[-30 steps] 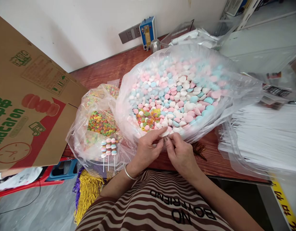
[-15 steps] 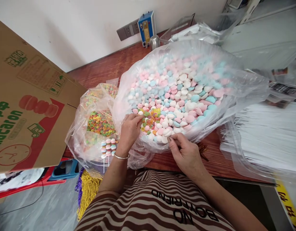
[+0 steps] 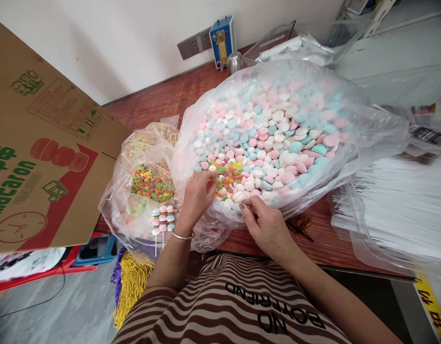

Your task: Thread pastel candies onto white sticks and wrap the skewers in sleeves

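A big clear plastic bag holds pink, white and blue candies (image 3: 278,138), with a small heap of colourful gummy rings (image 3: 227,177) at its near left. My left hand (image 3: 199,193) is pinched at the left of this heap, a small red piece at its fingertips. My right hand (image 3: 265,222) has thumb and finger closed at the bag's near edge, on something I cannot make out. Left of my left hand, a second bag holds more gummy rings (image 3: 152,182). Several candy skewers (image 3: 163,220) on white sticks lie on its near side.
A cardboard box (image 3: 45,143) stands at the left. White sticks or papers (image 3: 403,205) in clear plastic fill the right side. A blue device (image 3: 222,42) and a metal cup (image 3: 235,63) stand by the wall. Gold fringe (image 3: 132,286) hangs below the table edge.
My right hand has moved left, closer to my left hand. A red piece now shows at my left fingertips. The whole view has shifted slightly.
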Demonstrator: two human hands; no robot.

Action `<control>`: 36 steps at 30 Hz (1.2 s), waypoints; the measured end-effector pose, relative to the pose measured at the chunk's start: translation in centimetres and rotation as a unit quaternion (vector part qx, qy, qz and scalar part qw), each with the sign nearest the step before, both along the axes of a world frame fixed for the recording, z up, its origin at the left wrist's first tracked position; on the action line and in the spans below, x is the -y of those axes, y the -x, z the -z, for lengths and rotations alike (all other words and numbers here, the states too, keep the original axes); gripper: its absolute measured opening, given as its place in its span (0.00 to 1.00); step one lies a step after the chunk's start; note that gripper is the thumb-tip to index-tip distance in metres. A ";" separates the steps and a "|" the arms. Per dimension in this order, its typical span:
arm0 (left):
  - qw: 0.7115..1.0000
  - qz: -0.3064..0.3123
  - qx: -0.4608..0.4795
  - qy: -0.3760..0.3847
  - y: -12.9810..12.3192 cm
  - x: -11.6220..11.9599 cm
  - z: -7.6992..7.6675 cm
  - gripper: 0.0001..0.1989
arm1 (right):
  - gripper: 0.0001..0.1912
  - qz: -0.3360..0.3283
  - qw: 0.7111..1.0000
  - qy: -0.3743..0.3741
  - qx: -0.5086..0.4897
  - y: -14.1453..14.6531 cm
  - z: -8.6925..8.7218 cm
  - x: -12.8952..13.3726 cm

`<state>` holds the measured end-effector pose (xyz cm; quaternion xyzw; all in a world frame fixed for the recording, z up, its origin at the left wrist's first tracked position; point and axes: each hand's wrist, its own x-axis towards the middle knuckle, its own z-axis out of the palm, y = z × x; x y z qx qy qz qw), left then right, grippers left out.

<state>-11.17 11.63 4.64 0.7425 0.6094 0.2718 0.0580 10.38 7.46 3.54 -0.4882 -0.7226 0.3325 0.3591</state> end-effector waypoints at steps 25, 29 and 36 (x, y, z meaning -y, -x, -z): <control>0.818 -0.028 0.540 0.196 -0.8 0.2 0.4 0.17 | 0.09 -0.051 0.997 0.045 -0.028 0.5 -1.5 -0.5; 0.815 -0.017 0.544 0.200 -1.0 0.5 0.4 0.16 | 0.09 -0.048 0.997 0.059 -0.032 0.6 -1.5 -0.6; 0.841 -0.002 0.519 0.151 -1.3 0.7 0.1 0.14 | 0.11 -0.043 0.993 0.090 -0.055 0.3 -2.1 -0.6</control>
